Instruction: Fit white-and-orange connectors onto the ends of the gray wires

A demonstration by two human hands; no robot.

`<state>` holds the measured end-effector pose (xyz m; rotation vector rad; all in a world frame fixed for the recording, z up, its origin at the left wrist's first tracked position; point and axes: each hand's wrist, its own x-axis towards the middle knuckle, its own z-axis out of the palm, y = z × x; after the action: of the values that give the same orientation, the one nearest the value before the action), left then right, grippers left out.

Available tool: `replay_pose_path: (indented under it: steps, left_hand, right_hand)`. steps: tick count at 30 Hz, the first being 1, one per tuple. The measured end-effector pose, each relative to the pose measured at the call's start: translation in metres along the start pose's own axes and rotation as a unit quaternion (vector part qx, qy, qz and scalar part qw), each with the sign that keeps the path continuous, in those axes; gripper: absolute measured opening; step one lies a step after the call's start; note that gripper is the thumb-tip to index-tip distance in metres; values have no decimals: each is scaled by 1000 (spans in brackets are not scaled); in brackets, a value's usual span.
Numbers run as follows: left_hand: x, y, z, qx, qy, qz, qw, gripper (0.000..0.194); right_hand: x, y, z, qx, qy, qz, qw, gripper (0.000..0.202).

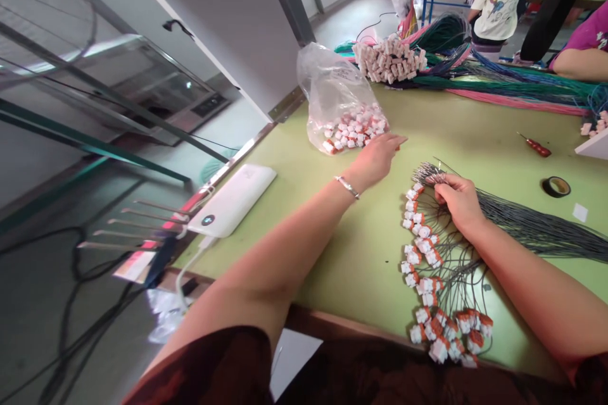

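My right hand (pixel 458 202) is closed round a bundle of thin black wires (pixel 527 221), close to their bare metal-tipped ends (pixel 425 173). White and orange connectors (pixel 425 240) fixed to some of these wires lie in a curved row below, down to the table's front edge. My left hand (pixel 377 159) is just right of a clear plastic bag (pixel 327 79) of loose white and orange connectors (pixel 356 128). Its fingers point right, and an orange bit of a small connector shows beneath them; the rest is hidden by the fingers.
A white power bank (pixel 232 201) with a cable lies at the table's left edge. On the right are a red-handled awl (pixel 536 147) and a roll of black tape (pixel 555 187). Bundled coloured wires (pixel 513 85) with pale connectors (pixel 392 58) line the back. Other people sit beyond.
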<state>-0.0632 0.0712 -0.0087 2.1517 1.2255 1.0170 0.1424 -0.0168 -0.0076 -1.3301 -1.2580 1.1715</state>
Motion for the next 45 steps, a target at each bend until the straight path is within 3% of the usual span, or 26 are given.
replay_pose_path:
  steps: [4,7,11,14,17,20,24,27,40,43,45]
  left_hand:
    - [24,-30,8,63,-65,25,996,27]
    - [24,-34,11,95,-51,22,994,24]
    - [11,-15,13,59,11,-29,998,23]
    - [-4,13,11,-90,61,-127,986,29]
    - [-24,42,12,-287,-6,-237,928,28]
    - [-42,61,14,-407,-42,-287,866,26]
    - [-51,65,19,-531,-53,-310,787,21]
    - [-51,60,21,-558,-64,-327,760,15]
    - [-56,56,26,-571,-71,-309,757,19]
    - [-56,53,29,-551,-62,-293,779,20]
    - [-55,53,30,-513,-49,-261,817,20]
  right_hand:
    - [0,-3,1,16,7,20,1000,11]
    - [0,-2,0,-20,9,14,1000,11]
    - [1,1,0,-39,17,-13,999,10]
    - [2,1,0,-36,27,-15,999,10]
    - [1,1,0,-30,29,-19,999,10]
    - [0,0,0,-24,22,-18,999,9]
    - [-1,1,1,-12,17,-16,1000,10]
    - [-1,2,1,-8,11,-15,1000,12]
    - [0,0,1,-17,7,1,1000,10]
    - [-1,-3,1,-31,2,-1,1000,9]
    - [0,-5,1,-37,-4,5,999,9]
